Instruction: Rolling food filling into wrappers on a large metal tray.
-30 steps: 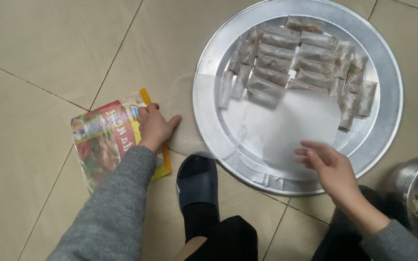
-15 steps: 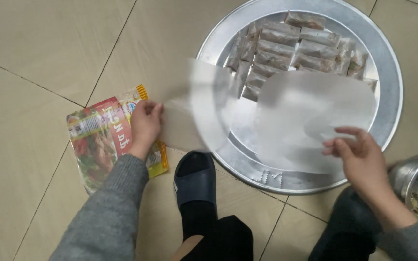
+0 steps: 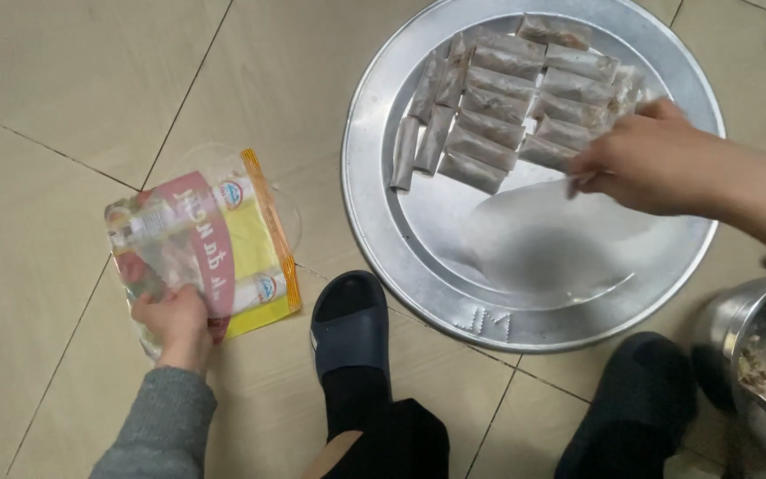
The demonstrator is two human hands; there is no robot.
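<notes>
Rice-paper sheet (image 3: 547, 239), thin and translucent, now lies mostly flat on the bare lower part of the round metal tray (image 3: 374, 222); half a second ago it was lifted and billowing above the tray. The right hand (image 3: 644, 160) has come across over the tray's right side and pinches the sheet's upper right edge between thumb and fingers, so its grip is closed on the wrapper. Just above the sheet, filled rolls (image 3: 507, 106) are packed in tight rows on the tray's upper half, touching one another, with a few standing crosswise at the left end.

Well apart on the tiled floor (image 3: 73, 106) to the left, the left hand (image 3: 175, 324) has slid from the top edge of the wrapper packet (image 3: 197, 248) down to its lower left corner. It presses the red and yellow packet flat, fingers curled over the edge; whether it truly clamps the packet or only rests on it, I cannot tell.

Two dark slippers (image 3: 347, 324) sit on the floor below the tray, one just beside the packet. At the far right a steel bowl (image 3: 755, 355) with some chopped filling stands near the tray's rim.

With the sheet down and spread, the wrapper looks placed and ready for filling.
</notes>
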